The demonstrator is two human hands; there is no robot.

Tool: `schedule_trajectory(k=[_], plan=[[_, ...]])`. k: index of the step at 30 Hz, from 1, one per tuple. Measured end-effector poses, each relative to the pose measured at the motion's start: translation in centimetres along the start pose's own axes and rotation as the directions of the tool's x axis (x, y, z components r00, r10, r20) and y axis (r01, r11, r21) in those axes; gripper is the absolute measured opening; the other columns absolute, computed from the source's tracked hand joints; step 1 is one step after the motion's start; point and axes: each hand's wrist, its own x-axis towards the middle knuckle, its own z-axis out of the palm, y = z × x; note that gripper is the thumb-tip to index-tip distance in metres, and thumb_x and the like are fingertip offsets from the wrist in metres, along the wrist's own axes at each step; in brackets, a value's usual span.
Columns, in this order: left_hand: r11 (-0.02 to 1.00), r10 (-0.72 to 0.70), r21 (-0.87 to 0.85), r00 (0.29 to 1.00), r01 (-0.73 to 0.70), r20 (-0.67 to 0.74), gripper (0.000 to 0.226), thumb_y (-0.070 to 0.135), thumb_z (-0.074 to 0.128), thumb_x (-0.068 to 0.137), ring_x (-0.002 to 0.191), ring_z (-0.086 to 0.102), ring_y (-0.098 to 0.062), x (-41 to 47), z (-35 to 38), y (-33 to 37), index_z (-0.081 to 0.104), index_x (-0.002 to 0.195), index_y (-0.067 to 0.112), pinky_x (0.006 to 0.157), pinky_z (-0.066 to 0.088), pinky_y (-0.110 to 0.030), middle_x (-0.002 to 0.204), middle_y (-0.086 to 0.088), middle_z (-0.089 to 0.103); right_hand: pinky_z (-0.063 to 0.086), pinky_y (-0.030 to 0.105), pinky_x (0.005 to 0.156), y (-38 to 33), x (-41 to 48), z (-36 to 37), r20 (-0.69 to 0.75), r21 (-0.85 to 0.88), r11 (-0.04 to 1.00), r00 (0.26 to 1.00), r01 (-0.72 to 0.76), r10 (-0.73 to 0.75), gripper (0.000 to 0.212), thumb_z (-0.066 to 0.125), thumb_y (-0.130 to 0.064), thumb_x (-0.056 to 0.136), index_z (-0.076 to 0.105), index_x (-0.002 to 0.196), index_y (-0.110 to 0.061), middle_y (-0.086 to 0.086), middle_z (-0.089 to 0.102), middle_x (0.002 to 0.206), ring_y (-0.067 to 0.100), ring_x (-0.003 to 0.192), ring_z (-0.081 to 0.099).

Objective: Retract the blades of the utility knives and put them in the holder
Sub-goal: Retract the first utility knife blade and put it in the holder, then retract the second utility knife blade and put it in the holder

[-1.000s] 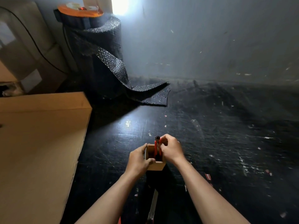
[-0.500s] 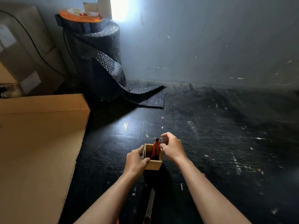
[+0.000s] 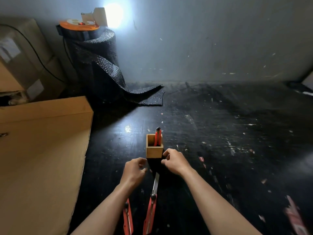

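A small square wooden holder (image 3: 154, 151) stands on the black table, with one red utility knife (image 3: 158, 136) upright in its right side. Just in front of the holder are my left hand (image 3: 134, 171) and my right hand (image 3: 174, 161), both loosely curled and holding nothing. Between my forearms lies a second red knife (image 3: 151, 209) with its long blade out, the blade pointing toward the holder. A third red knife (image 3: 127, 217) lies to its left, partly hidden by my left forearm; its blade does not show.
A large cardboard box (image 3: 42, 150) fills the left side. A roll of black bubble wrap (image 3: 96, 65) stands at the back left with a loose flap on the table. Red scraps (image 3: 201, 158) lie to the right. The wall is close behind.
Both hands have let go of the holder and drawn back toward me. The first knife stays standing in the holder. The view has tilted down, bringing the two lying knives into sight.
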Motion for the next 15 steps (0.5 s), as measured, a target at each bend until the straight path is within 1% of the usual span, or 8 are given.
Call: schedule_trajectory(k=[2, 4, 6, 9, 10, 12, 13, 15], plan=[[0.999, -0.016, 0.035, 0.999, 0.014, 0.047, 0.035, 0.010, 0.075, 0.088, 0.105, 0.071, -0.014, -1.4, 0.4, -0.9, 0.072, 0.123, 0.014, 0.093, 0.060, -0.031, 0.119, -0.004, 0.076, 0.057, 0.043, 0.093, 1.0, -1.8, 1.8, 0.058, -0.013, 1.000, 0.998, -0.027, 0.028, 0.033, 0.072, -0.028, 0.088, 0.064, 0.120, -0.025, 0.001, 0.069, 0.115, 0.019, 0.104, 0.066], [0.998, -0.037, 0.062, 0.994, 0.031, 0.099, 0.035, 0.009, 0.075, 0.088, 0.106, 0.071, -0.013, -2.7, 1.0, -1.8, 0.072, 0.123, 0.014, 0.094, 0.058, -0.027, 0.119, -0.004, 0.075, 0.057, 0.042, 0.092, 2.0, -3.7, 3.5, 0.117, -0.037, 0.998, 0.992, -0.047, 0.051, 0.034, 0.071, -0.026, 0.089, 0.063, 0.122, -0.024, 0.002, 0.069, 0.116, 0.019, 0.104, 0.067], [0.995, -0.074, 0.081, 0.985, 0.062, 0.156, 0.038, 0.006, 0.073, 0.089, 0.110, 0.070, -0.014, -4.0, 1.9, -2.6, 0.070, 0.126, 0.013, 0.095, 0.057, -0.026, 0.120, -0.004, 0.075, 0.058, 0.041, 0.090, 3.0, -5.3, 5.2, 0.177, -0.059, 0.996, 0.982, -0.063, 0.072, 0.034, 0.071, -0.025, 0.088, 0.064, 0.121, -0.022, 0.003, 0.068, 0.116, 0.020, 0.102, 0.067], [0.988, -0.135, 0.108, 0.969, 0.114, 0.207, 0.041, 0.002, 0.069, 0.089, 0.113, 0.070, -0.015, -5.7, 3.2, -3.7, 0.068, 0.129, 0.012, 0.097, 0.058, -0.029, 0.121, -0.005, 0.075, 0.059, 0.040, 0.088, 4.2, -7.4, 7.4, 0.240, -0.075, 0.994, 0.965, -0.085, 0.101, 0.032, 0.070, -0.026, 0.088, 0.066, 0.119, -0.019, 0.003, 0.070, 0.110, 0.020, 0.097, 0.068], [0.985, -0.158, 0.105, 0.961, 0.137, 0.227, 0.039, 0.000, 0.067, 0.090, 0.110, 0.071, -0.015, -6.3, 3.6, -4.1, 0.069, 0.128, 0.011, 0.095, 0.059, -0.027, 0.116, -0.002, 0.076, 0.059, 0.039, 0.086, 4.5, -8.1, 8.0, 0.264, -0.075, 0.993, 0.959, -0.090, 0.107, 0.031, 0.069, -0.025, 0.088, 0.067, 0.118, -0.019, 0.002, 0.070, 0.108, 0.019, 0.096, 0.069], [0.979, -0.201, 0.083, 0.939, 0.185, 0.278, 0.033, 0.000, 0.066, 0.091, 0.100, 0.072, -0.011, -7.4, 4.4, -4.5, 0.072, 0.122, 0.012, 0.087, 0.060, -0.023, 0.100, 0.005, 0.076, 0.060, 0.039, 0.085, 5.1, -9.2, 9.4, 0.303, -0.064, 0.992, 0.945, -0.106, 0.121, 0.028, 0.068, -0.023, 0.089, 0.067, 0.117, -0.019, 0.003, 0.071, 0.107, 0.020, 0.095, 0.070], [0.976, -0.218, 0.071, 0.929, 0.207, 0.300, 0.030, 0.001, 0.066, 0.091, 0.096, 0.072, -0.010, -7.9, 4.7, -4.8, 0.074, 0.117, 0.013, 0.086, 0.061, -0.026, 0.096, 0.006, 0.076, 0.061, 0.041, 0.085, 5.4, -9.6, 10.1, 0.320, -0.035, 0.992, 0.939, -0.123, 0.128, 0.029, 0.067, -0.023, 0.089, 0.066, 0.117, -0.020, 0.003, 0.072, 0.107, 0.019, 0.094, 0.072], [0.967, -0.251, 0.049, 0.912, 0.249, 0.324, 0.026, 0.003, 0.066, 0.092, 0.095, 0.073, -0.011, -8.8, 5.4, -5.2, 0.075, 0.114, 0.013, 0.089, 0.061, -0.030, 0.101, 0.001, 0.078, 0.063, 0.041, 0.081, 5.8, -10.4, 11.1, 0.343, 0.062, 0.983, 0.928, -0.175, 0.144, 0.029, 0.067, -0.022, 0.089, 0.063, 0.118, -0.022, 0.001, 0.073, 0.101, 0.017, 0.087, 0.074]])
